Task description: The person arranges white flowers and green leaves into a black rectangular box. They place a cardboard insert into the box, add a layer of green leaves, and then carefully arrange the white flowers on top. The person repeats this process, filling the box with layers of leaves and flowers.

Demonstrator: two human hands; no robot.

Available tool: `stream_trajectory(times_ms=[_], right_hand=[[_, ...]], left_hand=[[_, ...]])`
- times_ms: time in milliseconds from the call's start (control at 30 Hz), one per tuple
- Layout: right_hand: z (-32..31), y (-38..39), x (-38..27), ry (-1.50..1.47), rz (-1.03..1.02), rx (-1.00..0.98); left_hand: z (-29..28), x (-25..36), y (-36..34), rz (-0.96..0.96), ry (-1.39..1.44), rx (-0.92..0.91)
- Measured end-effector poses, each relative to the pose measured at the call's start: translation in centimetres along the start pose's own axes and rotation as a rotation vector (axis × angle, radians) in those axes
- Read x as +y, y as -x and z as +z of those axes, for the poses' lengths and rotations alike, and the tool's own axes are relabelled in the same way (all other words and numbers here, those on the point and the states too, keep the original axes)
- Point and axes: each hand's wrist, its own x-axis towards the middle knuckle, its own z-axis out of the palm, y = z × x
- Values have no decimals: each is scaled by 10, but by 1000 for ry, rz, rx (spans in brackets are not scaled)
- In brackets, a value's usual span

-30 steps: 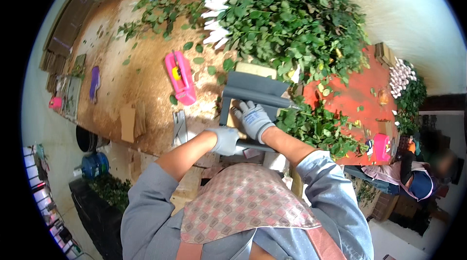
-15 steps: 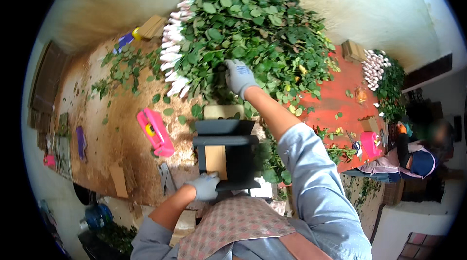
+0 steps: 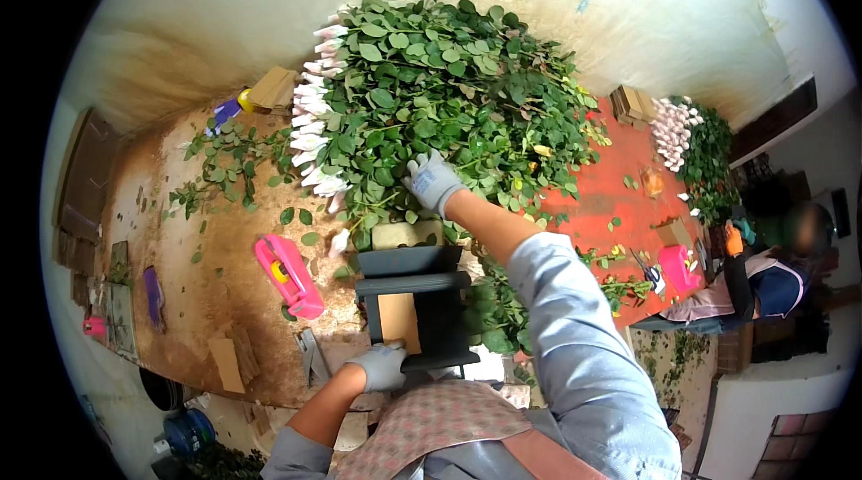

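A big heap of leafy roses point(image 3: 449, 94) lies against the wall, its pale pink-white heads point(image 3: 310, 107) lined up on the left. My right hand point(image 3: 433, 182), in a grey glove, reaches to the heap's near edge, fingers curled on a stem partly hidden by leaves. One pale rose head point(image 3: 339, 242) sits apart, nearer to me. Before my apron stands a black frame point(image 3: 415, 286) with crossbars and a cardboard piece point(image 3: 399, 323) inside. My gloved left hand point(image 3: 382, 366) is closed on the frame's near left edge.
A pink tape dispenser point(image 3: 289, 278), a metal piece point(image 3: 312, 356) and cardboard pieces point(image 3: 228, 363) lie on the left of the table. On the red surface at right are scissors point(image 3: 648, 273) and another pink dispenser point(image 3: 678, 268). A co-worker point(image 3: 754, 287) sits at far right.
My right hand has drawn a little toward me from the heap, and a single rose head now shows apart from the row. My left hand stays on the frame. The view has shifted slightly.
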Motion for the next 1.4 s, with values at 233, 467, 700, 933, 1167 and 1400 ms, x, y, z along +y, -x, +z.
stream_trajectory(times_ms=[233, 467, 700, 933, 1167, 1400], right_hand=[[-172, 89, -47, -81, -123, 463], [-176, 224, -98, -286, -46, -106], [-44, 275, -122, -209, 110, -556], [-133, 223, -137, -454, 82, -407], [-54, 142, -189, -608, -35, -222], [-56, 156, -188, -879, -323, -458]], left_hand=[[10, -8, -5, 39, -50, 2], [31, -17, -4, 123, -130, 258], [18, -10, -11, 70, -81, 111], [10, -7, -1, -38, -20, -29], [5, -5, -5, -27, 2, -58], [-14, -51, 31, 209, 694, 148]])
